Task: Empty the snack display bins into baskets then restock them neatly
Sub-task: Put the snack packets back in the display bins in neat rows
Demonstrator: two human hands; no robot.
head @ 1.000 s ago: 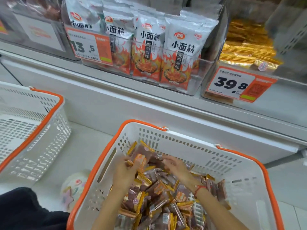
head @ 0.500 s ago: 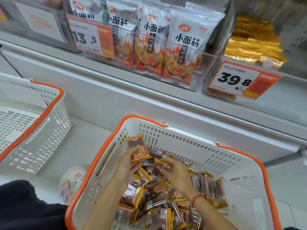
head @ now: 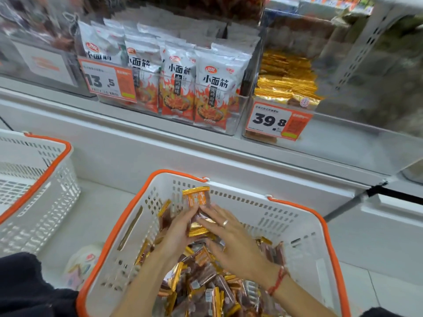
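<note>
A white basket with an orange rim (head: 295,205) sits in front of me, holding several small gold-and-brown snack packets (head: 206,287). Both hands are above the heap, pressed together around a small stack of packets (head: 196,197). My left hand (head: 176,232) grips the stack from the left, one orange-gold packet sticking up above the fingers. My right hand (head: 231,241), wearing a ring and a red wrist string, closes on the stack from the right. On the shelf above, a clear bin (head: 283,81) with a 39.8 price tag (head: 278,121) holds gold packets.
A second white basket (head: 34,191) stands at the left, nothing visible in it. A clear bin of white-and-red snack bags (head: 178,88) with a 13.5 tag sits on the shelf. A round pastel item (head: 82,264) lies on the floor between the baskets.
Both hands have risen out of the heap and come together, gathering packets into one stack. The view has tilted upward toward the shelf.
</note>
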